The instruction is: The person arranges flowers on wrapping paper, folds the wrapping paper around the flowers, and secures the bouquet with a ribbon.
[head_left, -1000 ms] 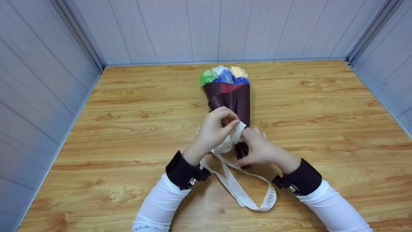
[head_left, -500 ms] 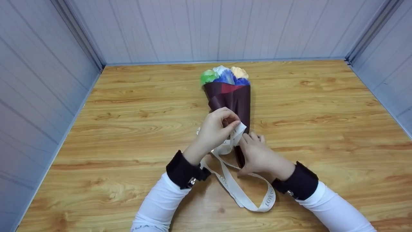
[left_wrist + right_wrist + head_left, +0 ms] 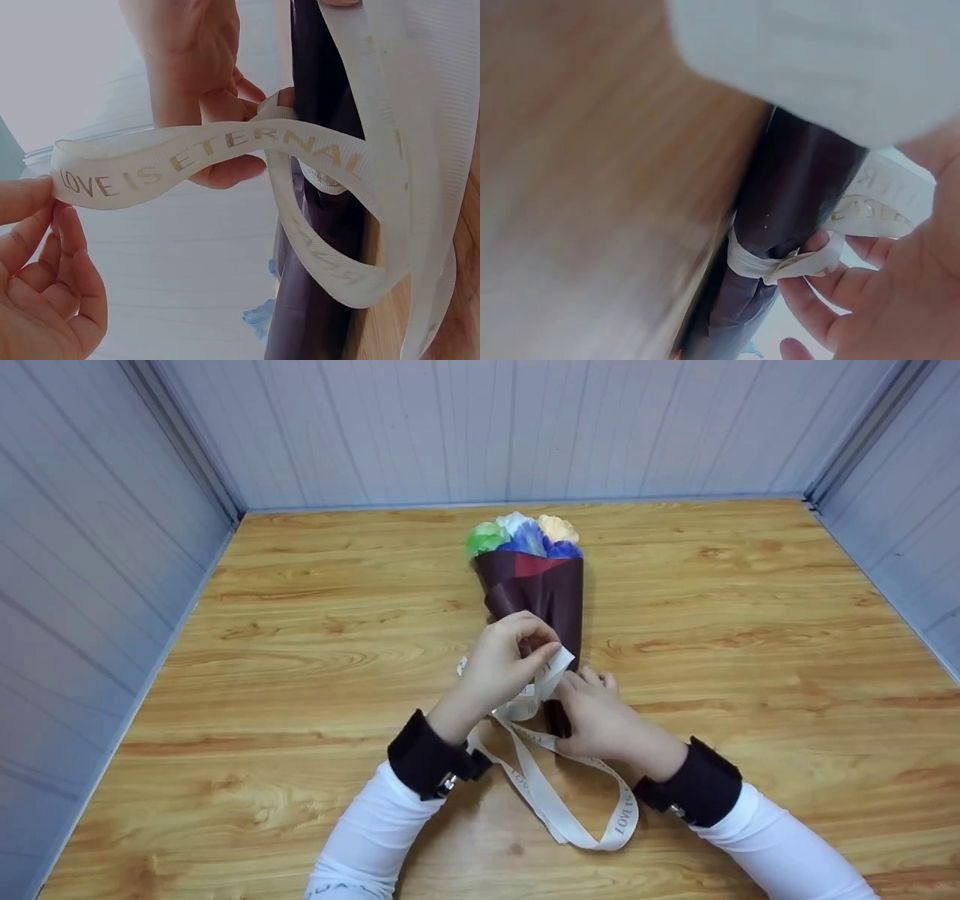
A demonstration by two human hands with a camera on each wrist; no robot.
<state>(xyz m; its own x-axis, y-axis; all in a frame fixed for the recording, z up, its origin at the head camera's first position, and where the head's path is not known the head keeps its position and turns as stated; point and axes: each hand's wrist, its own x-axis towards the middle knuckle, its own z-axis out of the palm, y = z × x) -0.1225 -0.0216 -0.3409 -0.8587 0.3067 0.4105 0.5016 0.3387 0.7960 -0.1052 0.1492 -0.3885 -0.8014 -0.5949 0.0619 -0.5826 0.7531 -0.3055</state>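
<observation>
A bouquet of green, white, blue and cream flowers (image 3: 529, 536) lies in dark maroon wrapping paper (image 3: 555, 600), its narrow end toward me. White ribbon (image 3: 202, 154) printed "LOVE IS ETERNAL" in gold circles the narrow part, as the band (image 3: 750, 259) in the right wrist view shows. My left hand (image 3: 499, 660) is raised over the wrapping and pinches a folded stretch of ribbon between thumb and fingers. Beside the narrow end, my right hand (image 3: 604, 724) has its fingertips curled at the ribbon where it crosses the band. In the head view the left hand hides part of the wrapping.
A long loose loop of the ribbon (image 3: 619, 825) trails on the wood-grain table (image 3: 300, 622) between the forearms. Pale panel walls (image 3: 480, 427) stand at the back and on both sides. Black straps (image 3: 427, 754) with cameras circle both wrists.
My right hand has shifted slightly toward me along the wrapping, and its thumb has drawn in beside the narrow end. My left hand stays nearly still with its ribbon. The loose loop has shifted slightly.
</observation>
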